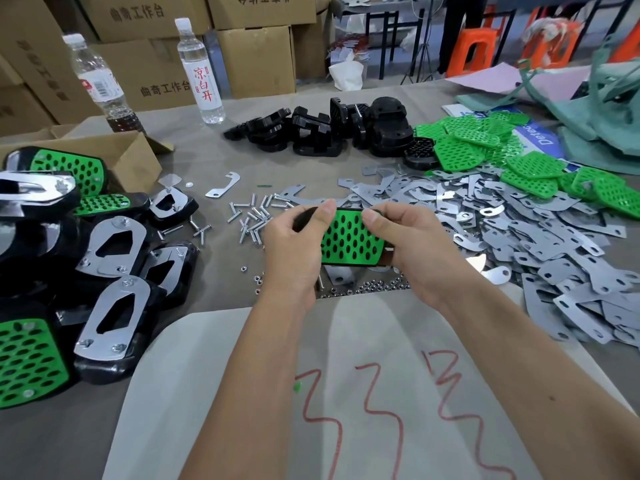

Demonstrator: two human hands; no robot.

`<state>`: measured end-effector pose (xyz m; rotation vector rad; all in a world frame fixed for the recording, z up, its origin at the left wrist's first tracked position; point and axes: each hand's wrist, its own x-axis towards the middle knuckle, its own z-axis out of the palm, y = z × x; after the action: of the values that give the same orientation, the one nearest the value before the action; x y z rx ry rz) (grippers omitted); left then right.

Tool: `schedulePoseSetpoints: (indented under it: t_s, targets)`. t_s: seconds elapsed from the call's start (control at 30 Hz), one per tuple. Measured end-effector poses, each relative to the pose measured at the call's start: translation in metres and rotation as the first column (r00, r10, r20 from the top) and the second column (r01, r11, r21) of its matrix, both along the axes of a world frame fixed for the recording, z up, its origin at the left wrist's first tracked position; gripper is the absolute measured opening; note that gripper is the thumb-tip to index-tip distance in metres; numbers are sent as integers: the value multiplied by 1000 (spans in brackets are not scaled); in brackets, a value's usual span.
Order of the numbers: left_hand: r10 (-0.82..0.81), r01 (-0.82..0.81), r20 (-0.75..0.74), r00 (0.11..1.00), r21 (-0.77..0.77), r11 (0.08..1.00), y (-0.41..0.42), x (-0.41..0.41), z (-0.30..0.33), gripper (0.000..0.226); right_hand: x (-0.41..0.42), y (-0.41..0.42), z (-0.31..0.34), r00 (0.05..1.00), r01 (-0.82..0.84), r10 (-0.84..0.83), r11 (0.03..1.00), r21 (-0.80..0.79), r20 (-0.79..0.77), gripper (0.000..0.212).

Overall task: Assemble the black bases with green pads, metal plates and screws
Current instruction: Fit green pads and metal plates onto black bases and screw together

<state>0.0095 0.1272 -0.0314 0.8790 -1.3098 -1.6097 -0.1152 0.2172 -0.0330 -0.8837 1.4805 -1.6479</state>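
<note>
- Head view, centre: we hold one black base point(304, 216) off the table with a green pad point(349, 239) lying on its upper face. Our left hand point(294, 244) curls round the base's left end, thumb pressing the pad's far left corner; our right hand point(412, 251) grips the right end, thumb on the far right corner.
- We judge the step in hand to be seating the pad into the base — no plate or screw shows on this piece yet.
- Head view, 12 o'clock of our hands: the pile of bare black bases point(329, 133) lies well apart from us.
- At 1 to 2 o'clock lie the loose green pads point(491, 147); at 3 o'clock the heap of metal plates point(519, 237) spreads right up beside our right hand.
- At 10 o'clock, just beside our left hand, lie the screws point(252, 216); small nuts point(374, 287) sit at 6 o'clock, under the piece.
- At 9 o'clock finished assemblies point(114, 271) are stacked.
- Next, we judge, the pad must sit flush; then one hand frees itself for a plate — the other must keep pad and base aligned.
</note>
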Motion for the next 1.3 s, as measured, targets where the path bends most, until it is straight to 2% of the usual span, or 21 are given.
schedulePoseSetpoints:
  t_s: [0.1,0.2,0.3,0.37,0.47,0.5,0.53,0.57,0.63,0.7,0.8,0.93,1.07,1.1,1.13,1.17,1.23,1.3]
  targets:
    - [-3,3,-12,1000,-13,1000,-1,1,0,19,1,1,1,998,7,-6,1000,-24,57,17]
    - [-43,47,-44,998,86,995,-1,1,1,21,6,-1,1,992,61,-56,997,-51,110,15]
    - [-89,134,-196,976,230,964,4,-2,2,17,8,-2,-1,973,159,-138,982,-99,186,14]
    - [-66,129,-255,965,238,963,7,-4,1,10,8,-3,-1,964,182,-154,977,-115,216,15]
    - [52,17,-272,961,244,970,1,-4,5,4,13,-6,-1,988,132,-120,982,-135,94,19]
    - [119,-51,-267,956,249,967,-4,1,7,5,17,-8,-2,995,96,-95,987,-130,12,18]
    - [198,-134,-252,947,250,959,-11,7,9,10,20,-9,-3,986,81,-96,990,-112,-138,16]
    - [280,-221,-230,932,250,943,-19,14,10,14,22,-11,-4,930,94,-118,992,-84,-347,11]
    - [412,-358,-198,889,257,897,-36,32,10,18,27,-17,-7,701,127,-103,992,-18,-706,5]
    - [476,-415,-209,854,277,867,-48,48,10,15,35,-21,-5,534,126,25,986,109,-845,20]
    - [492,-407,-269,828,316,857,-54,54,10,12,48,-27,3,338,177,300,911,373,-892,34]
    - [460,-392,-182,869,314,865,-49,49,7,8,49,-22,8,342,107,413,875,471,-844,26]
    - [350,-319,-38,936,328,889,-48,46,6,23,46,-16,7,272,122,440,866,484,-856,18]
    - [306,-284,-19,952,317,905,-47,44,6,23,44,-15,4,277,138,393,887,441,-877,16]
    - [255,-244,-2,967,292,925,-45,43,6,22,41,-15,2,326,150,312,915,374,-893,15]
    - [194,-192,19,981,250,949,-43,42,5,19,36,-14,0,429,158,205,942,296,-880,16]
    - [68,-78,87,994,117,990,-36,39,5,15,28,-14,-3,692,181,-36,975,126,-721,17]
    - [9,-3,159,987,-39,999,-29,33,4,18,22,-11,-5,813,212,-192,977,-28,-549,15]
